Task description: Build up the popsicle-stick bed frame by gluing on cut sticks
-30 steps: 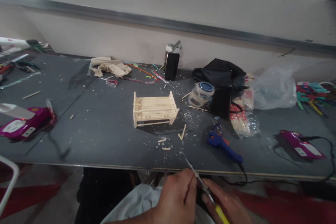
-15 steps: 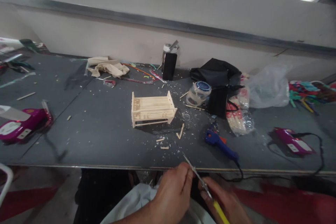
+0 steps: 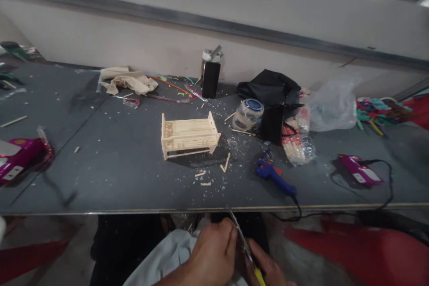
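Note:
My right hand (image 3: 268, 266) is wrapped round a yellow-handled knife (image 3: 244, 245), whose long thin metal blade points up and left toward the table edge. Close beside the blade, my left hand (image 3: 216, 248) is closed with its fingers pressed together; whatever it pinches is hidden. Both hands are low, over my lap, just below the table's front edge. Beyond them on the table stands a small model made of pale wooden sticks (image 3: 191, 135), like a little bench or bed. Short cut stick pieces (image 3: 205, 184) and white crumbs lie between it and the edge.
A blue glue gun (image 3: 276, 178) lies on the right, its cord running over the edge. Behind it are a clear jar with a blue lid (image 3: 248, 114), a black bag (image 3: 271, 87) and packaged sticks (image 3: 296, 143). Purple devices (image 3: 360, 170) sit at both sides. A bottle (image 3: 211, 71) stands at the back.
Both hands and the knife have moved slightly down and left in view, and the blade tip is now at the table edge. The view has shifted a little; the stick model stays put.

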`<action>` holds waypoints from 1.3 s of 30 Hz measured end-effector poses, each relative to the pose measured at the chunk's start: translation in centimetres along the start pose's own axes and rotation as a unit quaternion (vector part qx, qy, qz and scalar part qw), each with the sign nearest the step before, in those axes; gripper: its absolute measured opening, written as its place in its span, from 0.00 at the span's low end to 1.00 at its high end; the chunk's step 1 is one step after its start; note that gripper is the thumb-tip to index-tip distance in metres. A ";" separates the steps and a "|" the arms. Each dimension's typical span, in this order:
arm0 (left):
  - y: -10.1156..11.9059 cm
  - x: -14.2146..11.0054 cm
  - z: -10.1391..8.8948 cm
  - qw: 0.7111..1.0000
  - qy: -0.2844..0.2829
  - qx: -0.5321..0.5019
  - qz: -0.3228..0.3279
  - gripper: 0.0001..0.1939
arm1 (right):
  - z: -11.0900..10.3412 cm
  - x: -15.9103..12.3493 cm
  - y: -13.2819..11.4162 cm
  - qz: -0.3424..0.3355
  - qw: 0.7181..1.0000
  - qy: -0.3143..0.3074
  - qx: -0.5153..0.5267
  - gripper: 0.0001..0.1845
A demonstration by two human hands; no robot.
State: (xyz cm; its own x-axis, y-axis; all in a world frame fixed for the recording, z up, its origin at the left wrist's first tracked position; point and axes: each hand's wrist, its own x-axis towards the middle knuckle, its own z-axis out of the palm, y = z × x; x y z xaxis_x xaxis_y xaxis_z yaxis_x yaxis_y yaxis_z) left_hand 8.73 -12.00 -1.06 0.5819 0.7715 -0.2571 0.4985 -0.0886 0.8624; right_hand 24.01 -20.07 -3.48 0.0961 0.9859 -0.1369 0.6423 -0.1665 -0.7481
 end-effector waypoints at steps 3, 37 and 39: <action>0.1 0.1 -0.4 0.998 0.017 -0.066 0.001 0.15 | 0.3 0.5 -0.2 -0.013 1.000 0.023 0.012 0.20; 0.4 5.0 -9.3 0.789 0.232 -0.569 0.015 0.13 | 0.4 12.6 -10.4 0.050 0.869 0.136 0.473 0.31; 0.0 5.3 -9.5 0.787 0.247 -0.565 0.008 0.14 | 0.9 13.4 -10.7 0.042 0.865 0.149 0.477 0.30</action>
State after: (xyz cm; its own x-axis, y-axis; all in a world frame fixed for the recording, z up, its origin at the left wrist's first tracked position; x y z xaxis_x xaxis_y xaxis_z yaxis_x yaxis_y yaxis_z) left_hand 5.73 -1.97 1.72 0.1224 0.9513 -0.2828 -0.5588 0.3015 0.7726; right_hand 17.70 -5.13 2.10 0.3959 0.9059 -0.1504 -0.2831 -0.0354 -0.9584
